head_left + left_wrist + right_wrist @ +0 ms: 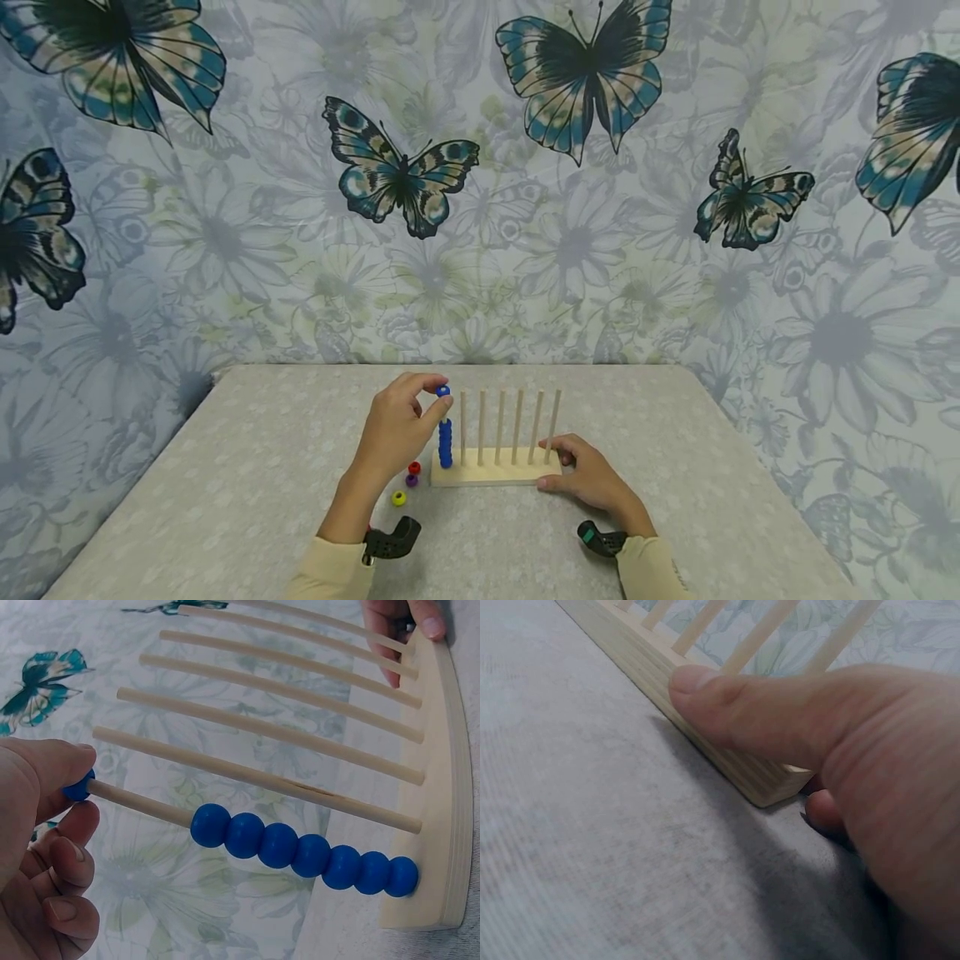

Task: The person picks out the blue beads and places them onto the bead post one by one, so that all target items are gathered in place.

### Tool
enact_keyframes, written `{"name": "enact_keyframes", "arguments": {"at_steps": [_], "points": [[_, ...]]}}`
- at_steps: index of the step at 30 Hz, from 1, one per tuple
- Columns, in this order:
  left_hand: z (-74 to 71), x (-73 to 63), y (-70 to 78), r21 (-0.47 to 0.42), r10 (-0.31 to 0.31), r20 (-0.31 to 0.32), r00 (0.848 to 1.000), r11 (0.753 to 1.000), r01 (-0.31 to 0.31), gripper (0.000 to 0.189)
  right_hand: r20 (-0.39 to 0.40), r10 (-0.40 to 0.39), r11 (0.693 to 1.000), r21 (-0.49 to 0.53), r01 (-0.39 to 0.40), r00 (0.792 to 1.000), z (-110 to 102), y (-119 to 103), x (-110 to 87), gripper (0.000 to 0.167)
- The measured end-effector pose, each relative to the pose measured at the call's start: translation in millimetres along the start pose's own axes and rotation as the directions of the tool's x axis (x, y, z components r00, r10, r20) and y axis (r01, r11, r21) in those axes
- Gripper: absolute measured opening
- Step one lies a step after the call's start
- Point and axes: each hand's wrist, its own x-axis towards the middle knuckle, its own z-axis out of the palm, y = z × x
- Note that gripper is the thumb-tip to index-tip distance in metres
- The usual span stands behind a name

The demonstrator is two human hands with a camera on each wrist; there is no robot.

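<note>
My left hand (pixel 401 425) pinches a blue bead (pixel 77 787) between thumb and finger at the top of the leftmost peg (pixel 142 804). Lower on that same peg sits a stack of several blue beads (pixel 310 855), reaching down to the wooden base (pixel 491 477). The other upright pegs (pixel 500 421) carry no beads. At the right end of the base, my right hand (pixel 592 477) grips it, thumb (pixel 727 705) along the front edge and fingers behind, partly hidden.
Left of the base lie a red bead (pixel 414 468), a purple bead (pixel 412 481) and a yellow bead (pixel 399 498) on the patterned tablecloth (pixel 247 500). A butterfly-print backdrop (pixel 450 292) rises behind the table.
</note>
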Motion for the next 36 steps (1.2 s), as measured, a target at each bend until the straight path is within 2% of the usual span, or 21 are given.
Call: {"name": "enact_keyframes", "arguments": {"at_steps": [11, 18, 22, 25, 28, 32, 34, 36], "points": [[-1.0, 0.0, 0.1, -0.013, -0.009, 0.005, 1.0, 1.0, 0.009, 0.026, -0.015, -0.006, 1.0, -0.026, 0.006, 1.0, 1, 1, 0.9, 0.06], [-1.9, 2.8, 2.4, -0.046, -0.002, -0.014, 1.0, 0.999, 0.001, 0.028, -0.016, 0.001, 1.0, -0.014, -0.001, 1.0, -3, 5, 0.4, 0.06], [-0.4, 4.4, 2.0, -0.05, 0.012, -0.03, 0.999, 0.999, -0.014, 0.025, -0.012, 0.01, 1.0, -0.003, -0.01, 1.0, -6, 7, -0.8, 0.06], [-0.5, 4.8, 2.4, -0.056, 0.049, -0.062, 0.997, 0.997, -0.053, 0.024, 0.001, 0.017, 1.0, 0.0, -0.017, 1.0, -9, 6, -2.5, 0.06], [-3.3, 5.5, 3.1, -0.069, 0.129, -0.126, 0.984, 0.988, -0.139, 0.022, 0.033, 0.022, 1.0, -0.006, -0.022, 0.999, -14, 4, -4.4, 0.063], [-10.7, 6.6, 2.1, -0.078, 0.24, -0.248, 0.939, 0.961, -0.267, 0.02, 0.12, 0.011, 1.0, 0.009, -0.012, 0.993, -25, -1, -7.5, 0.069], [-14.7, 7.2, 0.1, -0.082, 0.259, -0.292, 0.921, 0.952, -0.294, 0.023, 0.168, -0.004, 0.999, 0.032, -0.001, 0.986, -33, -3, -10.1, 0.074], [-18.7, 7.9, -3.0, -0.081, 0.257, -0.307, 0.916, 0.952, -0.294, 0.028, 0.195, -0.007, 0.999, 0.053, -0.004, 0.981, -42, -5, -13.3, 0.075]]}}
